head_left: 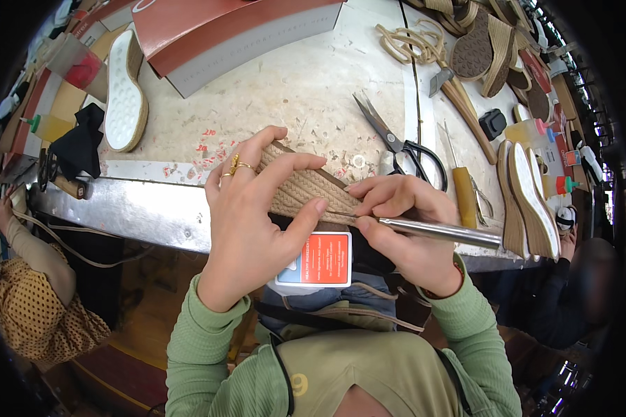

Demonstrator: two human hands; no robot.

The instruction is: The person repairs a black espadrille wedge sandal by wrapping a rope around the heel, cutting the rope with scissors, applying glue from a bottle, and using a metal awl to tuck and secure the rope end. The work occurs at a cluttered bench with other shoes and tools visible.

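Observation:
My left hand (247,219), with gold rings on one finger, grips a wedge shoe sole (295,191) wrapped in woven tan rope. Its fingers lie over the far edge, the thumb on the near side. In my right hand (414,215) is a thin-tipped awl (442,233) with a silver cylindrical handle. The awl's fine shaft points left and reaches the sole beside my left thumb; whether the tip has gone into the braid I cannot tell. Right fingertips also touch the sole's right end. Just below the sole shows a red and blue card (325,260).
Open black-handled scissors (396,142) lie beyond my right hand. To the right are a yellow-handled awl (464,194), a hammer (466,108) and wedge soles (525,198). A shoebox (250,52) stands at the back; a white-topped sole (124,97) lies left. Other people sit at both sides.

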